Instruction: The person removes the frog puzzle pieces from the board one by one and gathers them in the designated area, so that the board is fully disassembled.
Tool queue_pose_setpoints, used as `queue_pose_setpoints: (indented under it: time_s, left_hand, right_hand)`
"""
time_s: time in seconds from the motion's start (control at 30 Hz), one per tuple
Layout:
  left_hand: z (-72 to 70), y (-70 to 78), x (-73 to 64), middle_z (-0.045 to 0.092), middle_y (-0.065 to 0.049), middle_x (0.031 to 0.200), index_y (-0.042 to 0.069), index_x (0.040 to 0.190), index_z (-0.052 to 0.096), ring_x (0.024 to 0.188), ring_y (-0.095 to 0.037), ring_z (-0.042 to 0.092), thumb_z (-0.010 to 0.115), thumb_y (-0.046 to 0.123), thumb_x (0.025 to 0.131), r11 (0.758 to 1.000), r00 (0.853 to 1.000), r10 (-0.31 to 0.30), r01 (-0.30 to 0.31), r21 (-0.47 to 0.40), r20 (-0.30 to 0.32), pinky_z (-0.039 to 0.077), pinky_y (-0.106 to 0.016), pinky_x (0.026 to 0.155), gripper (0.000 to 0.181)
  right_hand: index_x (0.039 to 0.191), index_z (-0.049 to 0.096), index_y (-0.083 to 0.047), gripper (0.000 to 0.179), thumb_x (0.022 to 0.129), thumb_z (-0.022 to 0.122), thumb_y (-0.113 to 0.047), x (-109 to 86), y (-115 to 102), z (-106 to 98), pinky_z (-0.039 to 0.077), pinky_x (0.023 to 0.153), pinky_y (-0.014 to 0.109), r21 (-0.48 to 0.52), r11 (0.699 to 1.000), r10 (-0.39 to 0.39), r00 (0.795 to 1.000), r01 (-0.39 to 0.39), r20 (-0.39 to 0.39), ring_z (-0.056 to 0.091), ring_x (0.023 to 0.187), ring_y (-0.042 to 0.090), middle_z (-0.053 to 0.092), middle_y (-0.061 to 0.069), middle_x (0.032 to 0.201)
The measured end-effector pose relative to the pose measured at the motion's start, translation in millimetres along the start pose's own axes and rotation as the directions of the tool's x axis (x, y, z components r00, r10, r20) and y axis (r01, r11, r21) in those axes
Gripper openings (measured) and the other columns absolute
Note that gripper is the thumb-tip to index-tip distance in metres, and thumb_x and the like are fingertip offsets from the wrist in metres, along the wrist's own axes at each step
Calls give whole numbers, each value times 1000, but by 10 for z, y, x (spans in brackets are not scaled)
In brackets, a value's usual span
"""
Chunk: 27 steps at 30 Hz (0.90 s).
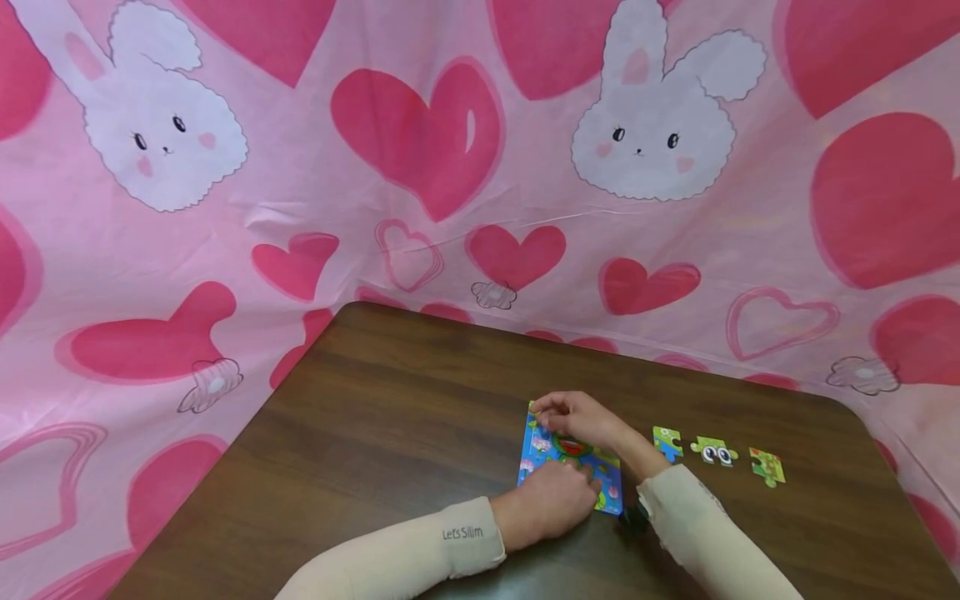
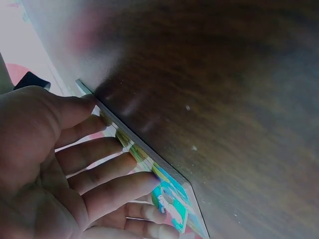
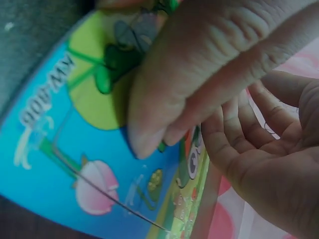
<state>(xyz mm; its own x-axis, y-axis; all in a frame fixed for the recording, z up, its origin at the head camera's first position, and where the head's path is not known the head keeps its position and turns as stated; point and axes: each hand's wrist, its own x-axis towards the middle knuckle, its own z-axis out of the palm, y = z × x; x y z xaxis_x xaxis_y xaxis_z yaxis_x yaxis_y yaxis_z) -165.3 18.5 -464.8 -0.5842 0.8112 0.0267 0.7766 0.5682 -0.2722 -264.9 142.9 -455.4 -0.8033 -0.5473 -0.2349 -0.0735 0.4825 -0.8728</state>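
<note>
A puzzle board (image 1: 612, 492) is touched by both hands mid-bench (image 1: 390, 400).
Straight fingers of the left hand (image 1: 552, 500) are laid on its near edge; the right hand (image 1: 583, 419) is bent over its far-left corner, any grip hidden; three pieces (image 1: 715, 451) are spread towards the bench's right edge.

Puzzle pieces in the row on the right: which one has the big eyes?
The middle piece. It shows two big round eyes side by side; the left piece and the right piece show no such pair.
</note>
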Motion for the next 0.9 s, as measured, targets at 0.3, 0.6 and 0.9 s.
queue_pose_setpoints:
  time_s: [0.3,0.6,0.9]
  left_hand:
    - [3,-9,8,70,7,99,24,113,71,78,-7,64,63,30,101,1000,1000,-2,2,-15,5,52,-21,56,16]
    - [-1,-3,10,70,7,99,24,115,71,78,-7,64,61,30,101,1000,1000,-4,4,-6,29,51,-20,57,18]
    - [15,-5,3,69,7,94,24,110,71,75,-6,63,62,29,100,1000,1000,1,-1,23,-17,49,-20,54,14]
  right_hand:
    - [129,60,7,32,98,60,-2,-58,3,16,56,94,37,59,998,-23,1000,23,14,65,113,30,66,25,125]
    - [127,57,13,33,97,60,1,-106,78,24,56,85,25,136,991,-19,1000,15,25,66,106,23,67,26,119]
    - [121,61,12,29,96,63,-2,-142,99,14,56,74,28,127,991,36,999,-38,21,64,82,14,72,17,102]
